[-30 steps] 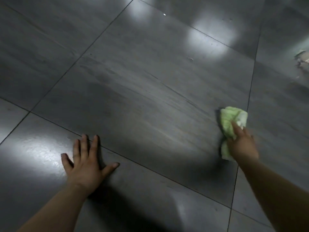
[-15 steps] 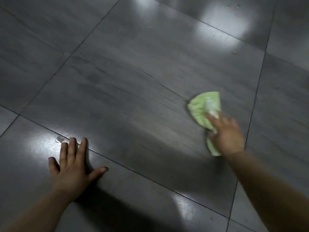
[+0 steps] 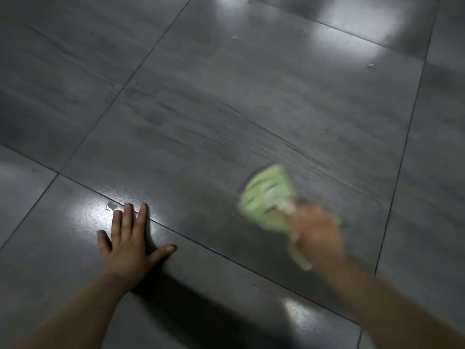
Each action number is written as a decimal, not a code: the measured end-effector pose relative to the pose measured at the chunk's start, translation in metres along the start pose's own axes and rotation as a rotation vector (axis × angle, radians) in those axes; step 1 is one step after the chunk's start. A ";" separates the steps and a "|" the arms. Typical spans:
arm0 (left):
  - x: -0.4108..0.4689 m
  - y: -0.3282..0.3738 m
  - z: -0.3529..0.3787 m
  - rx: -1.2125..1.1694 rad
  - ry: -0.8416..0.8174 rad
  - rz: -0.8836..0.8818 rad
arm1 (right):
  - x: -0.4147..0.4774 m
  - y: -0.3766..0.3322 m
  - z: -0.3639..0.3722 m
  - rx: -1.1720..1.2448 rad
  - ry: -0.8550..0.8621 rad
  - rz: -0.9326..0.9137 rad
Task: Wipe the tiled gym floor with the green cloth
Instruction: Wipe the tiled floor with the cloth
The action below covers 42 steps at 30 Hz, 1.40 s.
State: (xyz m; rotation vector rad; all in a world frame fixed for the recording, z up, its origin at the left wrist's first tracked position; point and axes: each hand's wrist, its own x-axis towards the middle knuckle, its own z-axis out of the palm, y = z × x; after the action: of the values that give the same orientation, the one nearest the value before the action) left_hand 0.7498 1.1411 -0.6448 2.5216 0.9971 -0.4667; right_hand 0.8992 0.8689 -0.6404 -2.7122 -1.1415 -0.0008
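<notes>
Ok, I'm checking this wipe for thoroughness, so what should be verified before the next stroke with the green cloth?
1. Right hand grips green cloth: ok.
2. Cloth pressed flat on floor: cannot tell, motion blur.
3. Left hand flat on the floor, apart from the cloth: ok.
4. Pale scrap by the left fingertips wiped away: not ok.
5. Far specks wiped away: not ok.

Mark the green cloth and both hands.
green cloth (image 3: 264, 200), head view, middle of the fabric.
left hand (image 3: 125, 245), head view, back of hand.
right hand (image 3: 318, 238), head view, blurred back of hand.
</notes>
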 end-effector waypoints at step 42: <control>0.040 0.167 0.021 0.136 -0.092 0.214 | 0.032 0.053 0.003 -0.041 0.117 0.278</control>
State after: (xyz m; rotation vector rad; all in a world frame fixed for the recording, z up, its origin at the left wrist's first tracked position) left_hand 0.8919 1.0418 -0.6420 2.6612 0.6734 -0.5974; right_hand 0.9590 0.8564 -0.6506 -2.8405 -0.7346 -0.1412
